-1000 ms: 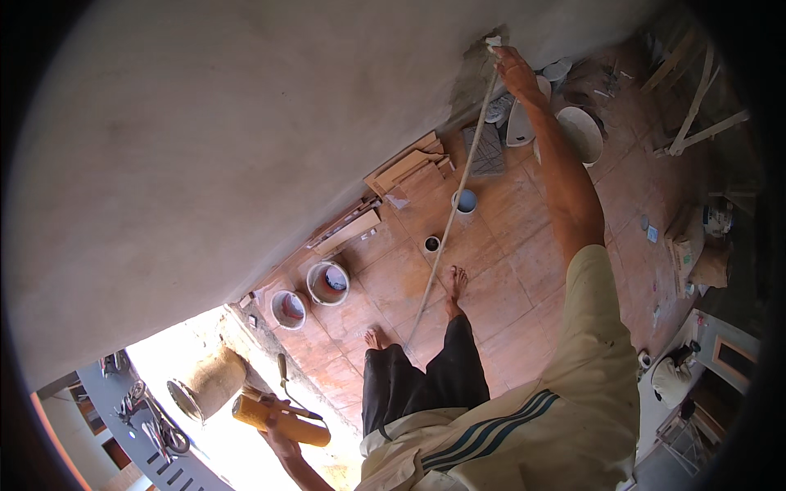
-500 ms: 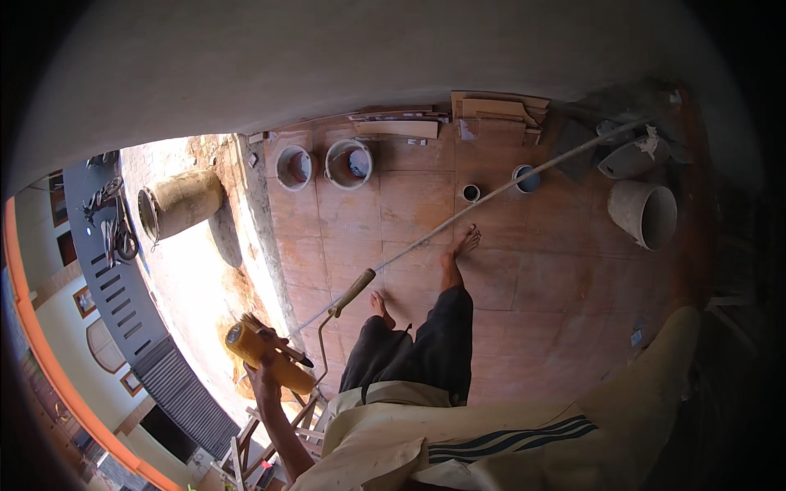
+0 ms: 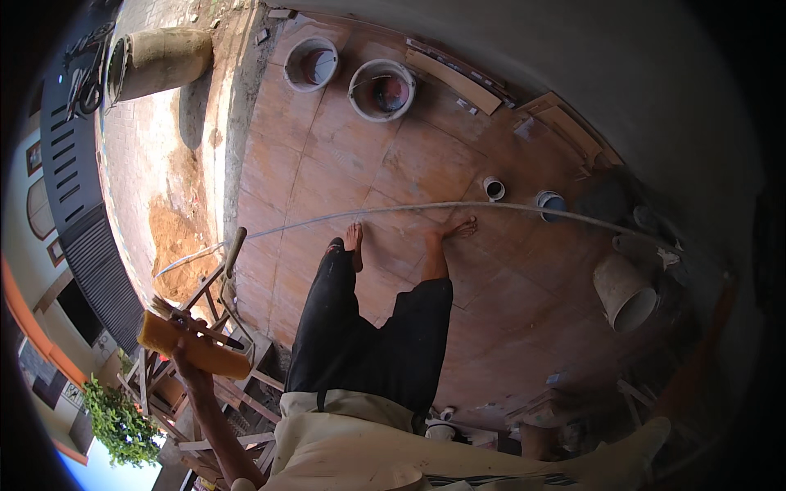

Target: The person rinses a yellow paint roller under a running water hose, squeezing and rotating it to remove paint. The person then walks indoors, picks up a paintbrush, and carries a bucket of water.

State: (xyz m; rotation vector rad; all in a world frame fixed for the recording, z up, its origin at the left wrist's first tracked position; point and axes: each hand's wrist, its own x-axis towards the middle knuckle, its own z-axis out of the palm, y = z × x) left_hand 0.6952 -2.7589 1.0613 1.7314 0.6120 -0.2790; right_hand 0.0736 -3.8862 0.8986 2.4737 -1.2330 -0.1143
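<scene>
My left hand [image 3: 190, 360] is at the lower left, with its fingers closed round the yellow sleeve of a paint roller [image 3: 214, 357]. The roller's bent wire frame leads up to its handle [image 3: 235, 250], which points away from me. The same hand grips a paintbrush [image 3: 223, 336] lying along the sleeve, its bristles at the left. A long thin pole [image 3: 393, 208] crosses the view beyond my feet; what supports it cannot be made out. My right hand is out of the picture.
Two round buckets [image 3: 381, 90] stand at the far side, near cardboard pieces [image 3: 454, 80]. A small pot [image 3: 494, 189] and a blue-filled container [image 3: 551, 204] sit by the pole. A pale bucket [image 3: 629, 296] lies tipped at the right. Wooden framing [image 3: 237, 393] stands beside my left arm.
My view has turned and shifted. My left hand, with the roller and brush, now appears lower and further left. My left foot has moved forward. The pole now crosses more levelly.
</scene>
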